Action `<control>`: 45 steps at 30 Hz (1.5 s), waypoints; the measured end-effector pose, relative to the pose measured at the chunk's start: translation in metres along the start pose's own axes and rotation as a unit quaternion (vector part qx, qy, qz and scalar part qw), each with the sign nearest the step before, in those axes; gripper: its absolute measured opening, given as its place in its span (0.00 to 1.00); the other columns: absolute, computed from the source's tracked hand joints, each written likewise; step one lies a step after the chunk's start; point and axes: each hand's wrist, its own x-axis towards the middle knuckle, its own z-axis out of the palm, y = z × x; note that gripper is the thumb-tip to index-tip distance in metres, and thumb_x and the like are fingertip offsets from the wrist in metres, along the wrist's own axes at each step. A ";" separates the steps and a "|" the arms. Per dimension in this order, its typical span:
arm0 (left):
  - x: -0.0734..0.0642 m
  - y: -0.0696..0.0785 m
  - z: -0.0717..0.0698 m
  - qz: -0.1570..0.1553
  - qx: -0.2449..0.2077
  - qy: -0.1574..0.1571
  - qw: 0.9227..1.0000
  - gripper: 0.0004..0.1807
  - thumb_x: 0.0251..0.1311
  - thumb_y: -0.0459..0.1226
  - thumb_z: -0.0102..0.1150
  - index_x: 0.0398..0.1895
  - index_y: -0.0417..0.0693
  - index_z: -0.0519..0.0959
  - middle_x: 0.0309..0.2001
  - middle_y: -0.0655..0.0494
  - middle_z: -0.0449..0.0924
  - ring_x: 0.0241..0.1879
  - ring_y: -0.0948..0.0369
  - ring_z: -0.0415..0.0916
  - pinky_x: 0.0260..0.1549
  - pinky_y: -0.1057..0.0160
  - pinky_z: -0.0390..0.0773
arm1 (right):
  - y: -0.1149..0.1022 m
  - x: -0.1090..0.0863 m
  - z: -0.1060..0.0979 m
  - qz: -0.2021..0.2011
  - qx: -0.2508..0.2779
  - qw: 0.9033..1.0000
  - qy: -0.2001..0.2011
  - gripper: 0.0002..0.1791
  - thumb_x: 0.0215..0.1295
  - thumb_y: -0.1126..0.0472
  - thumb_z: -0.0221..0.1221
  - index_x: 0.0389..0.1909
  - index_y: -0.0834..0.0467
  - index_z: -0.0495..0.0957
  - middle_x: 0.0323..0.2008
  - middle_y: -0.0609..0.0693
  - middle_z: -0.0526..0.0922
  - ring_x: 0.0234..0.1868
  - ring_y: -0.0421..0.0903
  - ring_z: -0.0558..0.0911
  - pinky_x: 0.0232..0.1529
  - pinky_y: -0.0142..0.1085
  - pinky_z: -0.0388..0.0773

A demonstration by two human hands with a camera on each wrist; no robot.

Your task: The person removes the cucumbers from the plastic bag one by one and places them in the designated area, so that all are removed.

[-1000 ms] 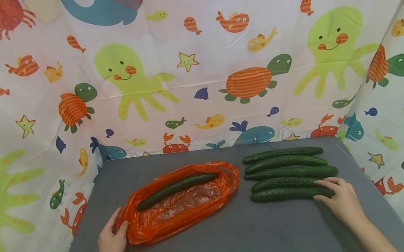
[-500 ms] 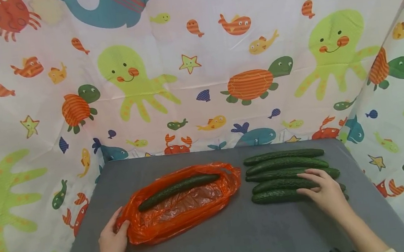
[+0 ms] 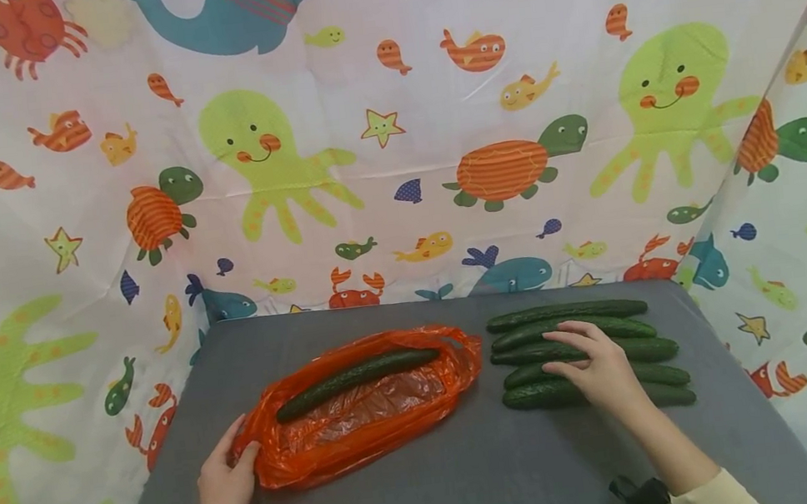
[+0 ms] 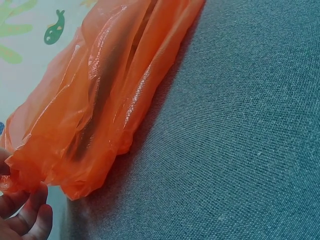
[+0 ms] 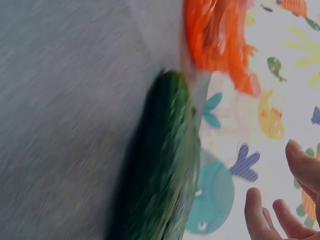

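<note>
At the left end of an orange plastic bag (image 3: pixel 339 464), my left hand (image 3: pixel 226 480) pinches the film between thumb and fingers; the left wrist view shows fingertips (image 4: pixel 37 192) against its gathered end. The bag lies opened out, with one cucumber (image 3: pixel 359 381) along its far side. Several more cucumbers (image 3: pixel 566 313) lie side by side in a row to the right. Over that row hovers my right hand (image 3: pixel 603 370), thumb and fingers spread apart, holding nothing. In the right wrist view the nearest cucumber (image 5: pixel 167 150) is large and blurred, with the fingers beside it.
A grey cloth-covered table (image 3: pixel 449 498) carries everything. Behind it and on both sides hangs a white curtain (image 3: pixel 383 212) printed with sea animals. A small black device (image 3: pixel 639 494) sits by my right wrist.
My right hand has moved left and slightly away from me across the cucumber row. The left hand, the bag and the cucumbers keep their places.
</note>
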 end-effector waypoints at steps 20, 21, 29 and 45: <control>0.001 -0.004 0.000 0.004 -0.003 -0.007 1.000 0.30 0.74 0.44 0.53 0.78 0.58 0.63 0.73 0.38 0.65 0.69 0.40 0.65 0.65 0.35 0.66 | -0.064 0.041 0.077 -0.023 0.098 0.993 -0.068 0.25 0.56 0.61 0.73 0.56 0.55 0.84 0.59 0.52 0.79 0.55 0.58 0.83 0.39 0.32 0.85; 0.000 -0.004 0.000 0.004 -0.003 -0.006 1.000 0.30 0.74 0.44 0.53 0.77 0.58 0.63 0.73 0.38 0.65 0.69 0.40 0.66 0.65 0.35 0.67 | -0.066 0.043 0.081 -0.021 0.104 0.992 -0.072 0.25 0.56 0.62 0.73 0.57 0.55 0.84 0.59 0.52 0.79 0.56 0.58 0.82 0.39 0.32 0.86; 0.000 -0.003 0.000 0.000 0.002 -0.004 1.000 0.30 0.74 0.43 0.52 0.78 0.57 0.63 0.74 0.38 0.63 0.71 0.39 0.62 0.66 0.34 0.63 | -0.081 0.052 0.120 -0.020 0.110 0.988 -0.107 0.25 0.56 0.59 0.73 0.57 0.54 0.84 0.58 0.49 0.82 0.60 0.52 0.80 0.52 0.47 0.84; 0.001 -0.001 0.004 -0.007 0.002 0.001 1.000 0.31 0.73 0.43 0.53 0.77 0.56 0.63 0.74 0.38 0.62 0.72 0.39 0.61 0.66 0.35 0.64 | -0.087 0.072 0.180 0.045 0.110 0.968 -0.219 0.26 0.59 0.57 0.72 0.60 0.51 0.82 0.65 0.49 0.78 0.68 0.54 0.74 0.66 0.55 0.72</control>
